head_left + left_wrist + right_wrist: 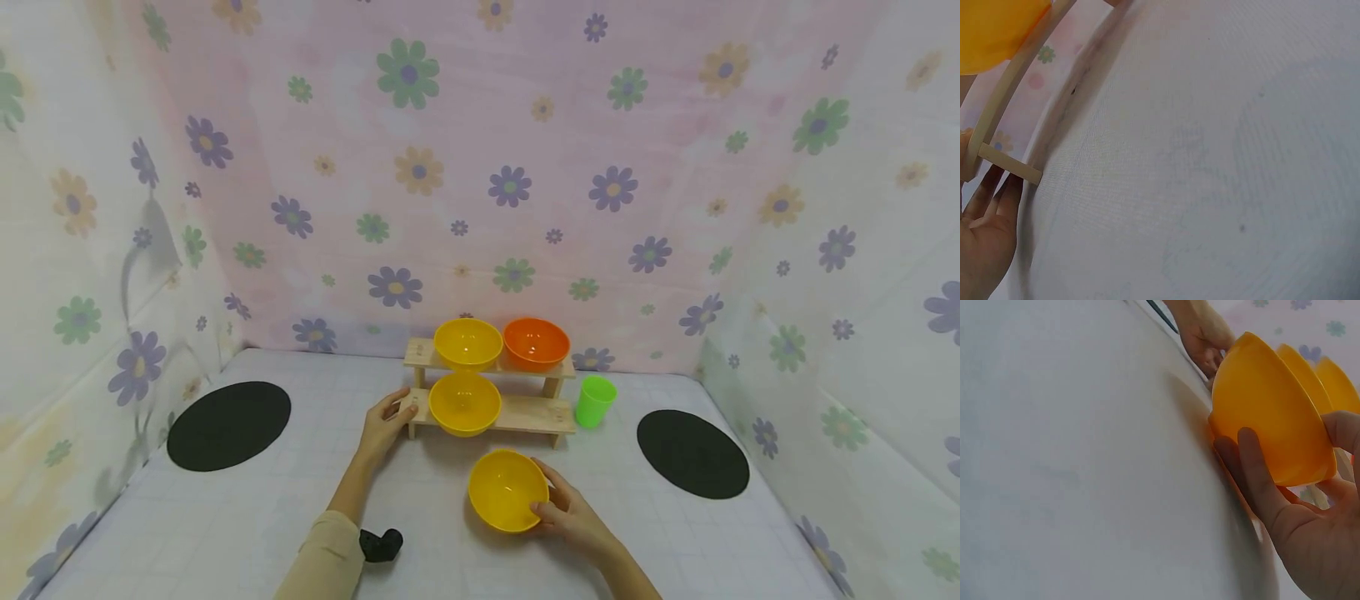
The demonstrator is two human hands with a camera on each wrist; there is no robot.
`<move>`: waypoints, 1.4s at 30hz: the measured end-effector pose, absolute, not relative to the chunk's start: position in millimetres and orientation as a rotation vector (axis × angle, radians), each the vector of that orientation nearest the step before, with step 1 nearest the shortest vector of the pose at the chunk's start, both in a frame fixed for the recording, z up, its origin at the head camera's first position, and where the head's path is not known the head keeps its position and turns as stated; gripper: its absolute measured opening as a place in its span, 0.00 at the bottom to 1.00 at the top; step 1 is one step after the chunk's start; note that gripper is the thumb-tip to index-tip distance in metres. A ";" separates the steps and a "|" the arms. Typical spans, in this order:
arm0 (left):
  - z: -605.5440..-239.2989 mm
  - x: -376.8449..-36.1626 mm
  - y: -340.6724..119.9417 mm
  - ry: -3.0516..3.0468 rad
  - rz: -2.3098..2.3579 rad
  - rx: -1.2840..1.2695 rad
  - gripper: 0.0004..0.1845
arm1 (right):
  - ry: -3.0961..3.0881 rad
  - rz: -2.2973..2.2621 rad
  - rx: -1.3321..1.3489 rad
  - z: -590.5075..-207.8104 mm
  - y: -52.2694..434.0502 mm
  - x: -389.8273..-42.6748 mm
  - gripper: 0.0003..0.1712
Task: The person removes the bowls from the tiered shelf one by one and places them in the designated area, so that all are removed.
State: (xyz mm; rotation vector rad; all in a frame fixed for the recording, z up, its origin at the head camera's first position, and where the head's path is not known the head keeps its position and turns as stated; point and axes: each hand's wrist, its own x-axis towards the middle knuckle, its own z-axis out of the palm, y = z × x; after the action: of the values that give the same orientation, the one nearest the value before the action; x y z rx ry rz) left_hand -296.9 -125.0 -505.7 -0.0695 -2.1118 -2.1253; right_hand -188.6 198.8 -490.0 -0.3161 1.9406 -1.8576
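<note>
My right hand [572, 515] grips a yellow bowl [508, 492] by its right side, thumb at the rim and fingers under the outer wall. In the right wrist view the bowl [1266, 412] appears tilted, close to the white surface. At the left end of a two-step wooden shelf [528, 412], my left hand [384, 427] holds the lower board; the left wrist view has its fingers beside the shelf leg [1010, 164]. A second yellow bowl [465, 404] stands on the lower step. On the upper step are a third yellow bowl [468, 343] and an orange bowl [536, 343].
A green cup [596, 402] stands just right of the shelf. Flat black ovals lie at the left [228, 426] and right [693, 454] of the table [442, 558]. A small black object [381, 546] shows beside the left sleeve. Flowered cloth [480, 208] surrounds the table.
</note>
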 end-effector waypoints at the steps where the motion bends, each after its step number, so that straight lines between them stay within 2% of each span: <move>1: -505.9 -296.9 -125.0 -2.115 -2.121 -0.069 0.26 | 1.932 -1.847 -0.338 -490.9 195.5 -188.6 0.41; 12: -507.4 -298.0 -124.6 -2.117 -2.108 -0.061 0.26 | 1.873 -1.791 -0.546 -493.5 160.5 -193.4 0.39; 22: -505.7 -297.7 -124.8 -2.124 -2.116 -0.061 0.25 | 1.792 -1.801 -0.506 -493.5 131.6 -198.0 0.41; 42: -504.5 -296.2 -125.4 -2.146 -2.073 -0.066 0.24 | 1.842 -1.770 -0.521 -491.9 105.0 -204.8 0.37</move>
State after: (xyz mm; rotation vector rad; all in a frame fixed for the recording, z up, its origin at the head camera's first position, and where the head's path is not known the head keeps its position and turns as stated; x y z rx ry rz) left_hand -296.2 -125.4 -504.5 -0.0659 -2.1456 -2.0728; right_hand -204.8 105.0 -491.9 -0.5207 1.8423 -1.7697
